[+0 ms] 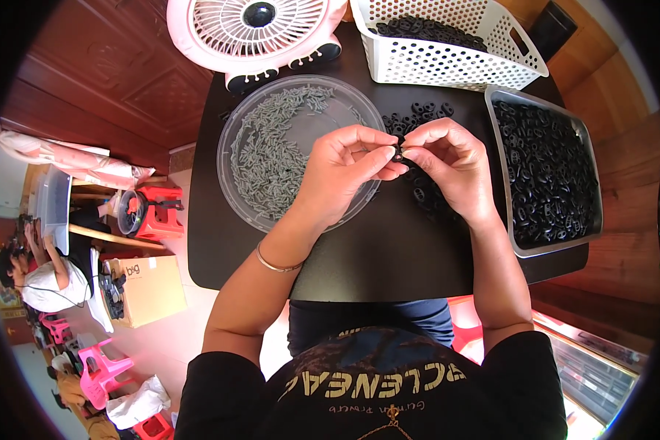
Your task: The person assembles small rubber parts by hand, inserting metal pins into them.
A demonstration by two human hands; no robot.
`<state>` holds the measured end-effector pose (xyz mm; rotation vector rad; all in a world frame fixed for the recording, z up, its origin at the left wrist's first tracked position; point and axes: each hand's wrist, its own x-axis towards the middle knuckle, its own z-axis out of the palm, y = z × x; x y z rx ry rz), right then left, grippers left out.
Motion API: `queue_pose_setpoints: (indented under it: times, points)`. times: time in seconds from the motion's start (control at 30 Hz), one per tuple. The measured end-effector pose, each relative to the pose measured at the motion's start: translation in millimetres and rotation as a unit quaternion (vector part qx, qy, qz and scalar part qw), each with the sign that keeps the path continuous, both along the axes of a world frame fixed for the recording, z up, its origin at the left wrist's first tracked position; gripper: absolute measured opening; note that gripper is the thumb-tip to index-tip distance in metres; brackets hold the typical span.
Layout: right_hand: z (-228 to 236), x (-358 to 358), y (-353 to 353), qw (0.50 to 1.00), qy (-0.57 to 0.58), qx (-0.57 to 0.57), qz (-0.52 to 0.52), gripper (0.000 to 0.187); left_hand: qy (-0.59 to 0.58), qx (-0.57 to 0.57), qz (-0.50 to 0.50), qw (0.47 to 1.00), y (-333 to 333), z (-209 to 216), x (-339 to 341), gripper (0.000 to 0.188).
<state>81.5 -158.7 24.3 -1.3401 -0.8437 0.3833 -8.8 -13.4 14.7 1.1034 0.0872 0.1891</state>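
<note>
Over the middle of the dark table, my left hand [348,165] and my right hand [451,161] meet fingertip to fingertip. Between them they pinch a small black part [397,152], mostly covered by the fingers. Below and behind my left hand stands a round clear tub [226,176] with many short grey-green pins [271,176]. Loose black oval parts [423,192] lie on the table under my right hand, and more are heaped just beyond it. To the right, a metal tray [519,249] is filled with similar black parts [546,169].
A white perforated basket [447,70] holding black pieces stands at the back, beside a pink fan [301,48]. The dark table [330,271] ends close to my body. At the left, another person [51,275] sits near a cardboard box [150,293] and a red stool [161,213].
</note>
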Motion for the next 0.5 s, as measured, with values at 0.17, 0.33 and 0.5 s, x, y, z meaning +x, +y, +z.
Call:
queue_pose_setpoints:
  times: [0.17, 0.33, 0.5]
  points:
    - [-0.2, -0.1, 0.1, 1.0, -0.002, -0.003, -0.009, 0.015, -0.017, -0.002, 0.014, 1.0, 1.4, -1.0, 0.0, 0.013]
    - [-0.4, -0.4, 0.2, 1.0, -0.019, -0.015, -0.012, 0.016, -0.032, 0.003, 0.025, 0.999, 0.7, -1.5, 0.4, 0.013]
    - [-0.9, -1.2, 1.3, 1.0, -0.013, -0.006, -0.018, 0.016, -0.03, 0.01, 0.032, 0.999, 0.7, -1.1, -0.5, 0.013]
